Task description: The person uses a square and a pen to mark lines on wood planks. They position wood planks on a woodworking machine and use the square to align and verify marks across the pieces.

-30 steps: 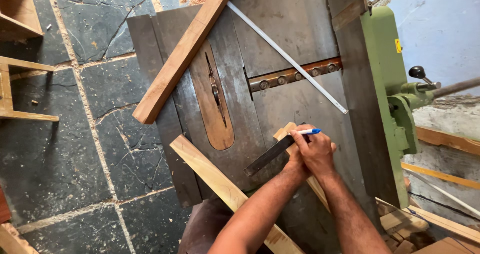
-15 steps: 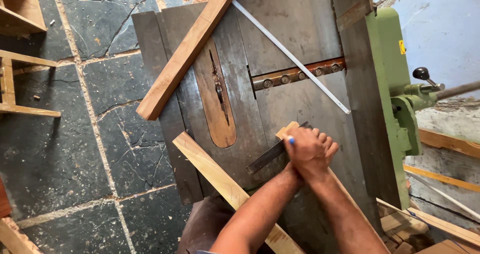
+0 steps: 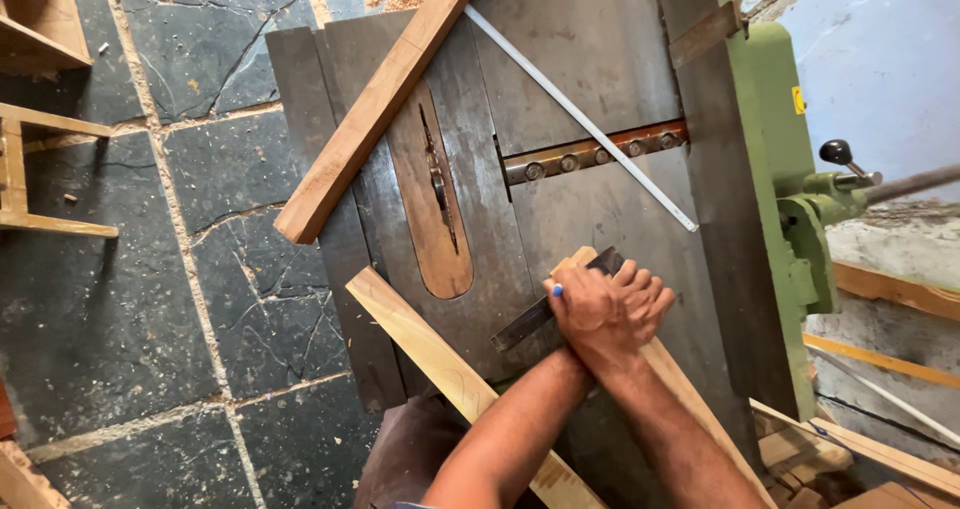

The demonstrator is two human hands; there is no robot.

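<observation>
- Two hands are pressing together over one pale wooden strip (image 3: pixel 690 394) on the steel bench (image 3: pixel 600 59) of a green woodworking machine (image 3: pixel 770 119), seen from the head camera: the right hand (image 3: pixel 625 304) is lying on top, fingers curled, and the left hand (image 3: pixel 580 314) beneath it is closing around a blue-capped pen (image 3: pixel 556 290).
- One dark metal square blade (image 3: pixel 525 326) is sticking out from under the hands, lying across the strip's near end.
- Three loose wooden lengths are resting on the bench: the strip under the hands, a second pale strip (image 3: pixel 440 364) just to the left, and a thicker brown beam (image 3: pixel 375 104) crossing the far corner.
- One white rod (image 3: pixel 585 119) is lying diagonally across the planer's cutter slot (image 3: pixel 595 154).
- One saw blade (image 3: pixel 437 179) is standing exposed in its wooden insert, near the hands; a slip of the square or the strip could, by my judgement, be carrying fingers toward it or spoiling the line.
</observation>
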